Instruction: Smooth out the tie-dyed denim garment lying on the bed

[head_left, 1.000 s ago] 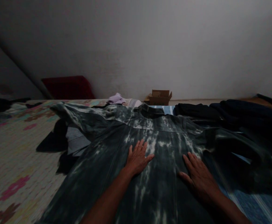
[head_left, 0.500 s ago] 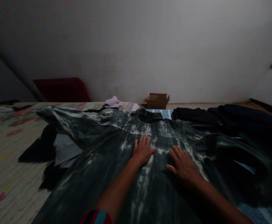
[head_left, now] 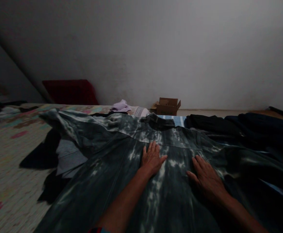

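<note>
A dark grey-green denim jacket with whitish tie-dye patches lies spread out, its collar at the far end and its sleeves reaching out to both sides. My left hand rests flat on the middle of the jacket, just below the cross seam, thumb and fingers apart. To the right, my right hand also lies on the cloth with its thumb spread from the fingers. Neither hand grips anything. The jacket's lower part runs out of view under my forearms.
Grey and black folded clothes lie left of the jacket on a flowered bedcover. Dark folded clothes are stacked at the right. Beyond the collar are a lilac cloth and an open cardboard box. A red object stands against the wall.
My right hand has slid to the right over the jacket, widening the gap between my hands. My left hand stays at about the same spot on the cloth. The view has shifted slightly.
</note>
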`<state>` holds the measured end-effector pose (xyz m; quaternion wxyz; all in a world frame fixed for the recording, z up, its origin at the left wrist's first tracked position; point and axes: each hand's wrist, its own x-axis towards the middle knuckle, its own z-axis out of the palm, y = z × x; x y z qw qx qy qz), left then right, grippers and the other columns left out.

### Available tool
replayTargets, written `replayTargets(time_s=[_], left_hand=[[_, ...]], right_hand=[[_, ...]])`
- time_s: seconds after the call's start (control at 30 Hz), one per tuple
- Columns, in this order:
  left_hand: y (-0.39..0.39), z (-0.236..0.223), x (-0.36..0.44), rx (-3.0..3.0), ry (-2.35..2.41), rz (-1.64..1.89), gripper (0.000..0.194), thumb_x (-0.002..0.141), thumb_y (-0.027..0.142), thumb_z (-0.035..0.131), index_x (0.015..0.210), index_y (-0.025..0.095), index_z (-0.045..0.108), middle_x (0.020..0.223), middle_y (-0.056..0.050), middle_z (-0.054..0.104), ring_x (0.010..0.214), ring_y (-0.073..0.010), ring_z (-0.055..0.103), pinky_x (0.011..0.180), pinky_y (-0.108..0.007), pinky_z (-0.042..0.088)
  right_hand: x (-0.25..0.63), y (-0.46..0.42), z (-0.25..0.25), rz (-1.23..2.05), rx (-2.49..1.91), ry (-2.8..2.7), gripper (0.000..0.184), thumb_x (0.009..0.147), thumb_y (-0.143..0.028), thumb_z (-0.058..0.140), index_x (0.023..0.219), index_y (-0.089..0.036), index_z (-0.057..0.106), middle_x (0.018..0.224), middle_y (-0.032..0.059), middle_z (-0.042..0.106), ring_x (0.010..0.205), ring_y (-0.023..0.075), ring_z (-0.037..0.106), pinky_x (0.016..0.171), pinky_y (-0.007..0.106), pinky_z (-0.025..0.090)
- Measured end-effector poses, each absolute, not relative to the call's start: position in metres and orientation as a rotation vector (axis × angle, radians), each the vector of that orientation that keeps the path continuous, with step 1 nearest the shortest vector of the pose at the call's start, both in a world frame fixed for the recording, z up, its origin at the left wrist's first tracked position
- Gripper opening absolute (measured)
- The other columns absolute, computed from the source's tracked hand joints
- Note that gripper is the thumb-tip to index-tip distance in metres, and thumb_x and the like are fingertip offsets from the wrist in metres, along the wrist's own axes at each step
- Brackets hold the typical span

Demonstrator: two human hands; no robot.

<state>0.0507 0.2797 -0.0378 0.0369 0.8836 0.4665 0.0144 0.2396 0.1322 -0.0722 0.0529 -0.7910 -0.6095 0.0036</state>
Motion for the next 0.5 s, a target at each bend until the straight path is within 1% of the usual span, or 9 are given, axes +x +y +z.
replayTargets(time_s=[0.1,0.23,0.37,0.5], left_hand=[[0.297,-0.036,0.056,2.743,1.486,0.130,0.067,0.092,0.055,0.027,0.144,0.013,0.028,0.155,-0.010,0.014,0.142,-0.0225,0.008,0.114,-0.047,0.010],[0.322,-0.038,0.060,2.716,1.535,0.119,0.069,0.092,0.056,0.025,0.144,0.012,0.027,0.154,-0.011,0.015,0.142,-0.0236,0.009,0.114,-0.047,0.010],[0.334,-0.048,0.058,2.689,1.558,0.114,0.071,0.090,0.060,0.020,0.145,0.015,0.026,0.154,-0.011,0.018,0.142,-0.0240,0.012,0.114,-0.047,0.009],[0.344,-0.052,0.055,2.719,1.518,0.111,0.076,0.089,0.065,0.018,0.144,0.014,0.027,0.153,-0.012,0.019,0.142,-0.0253,0.011,0.113,-0.049,0.008]], right_hand=[[0.224,0.163,-0.057,-0.010,-2.282,-1.935,0.070,0.092,-0.058,0.027,0.141,-0.009,0.037,0.149,0.0147,0.027,0.139,0.0265,0.019,0.112,0.043,0.018],[0.208,0.210,-0.045,0.081,-2.153,-2.078,0.072,0.092,-0.060,0.025,0.143,-0.009,0.033,0.150,0.0153,0.025,0.139,0.0269,0.016,0.112,0.043,0.016],[0.208,0.233,-0.053,0.169,-2.112,-2.152,0.076,0.091,-0.063,0.025,0.144,-0.009,0.030,0.150,0.0161,0.024,0.139,0.0292,0.016,0.111,0.045,0.015],[0.214,0.235,-0.063,0.150,-2.193,-2.052,0.077,0.090,-0.065,0.024,0.145,-0.010,0.029,0.150,0.0154,0.024,0.139,0.0300,0.016,0.111,0.046,0.014]])
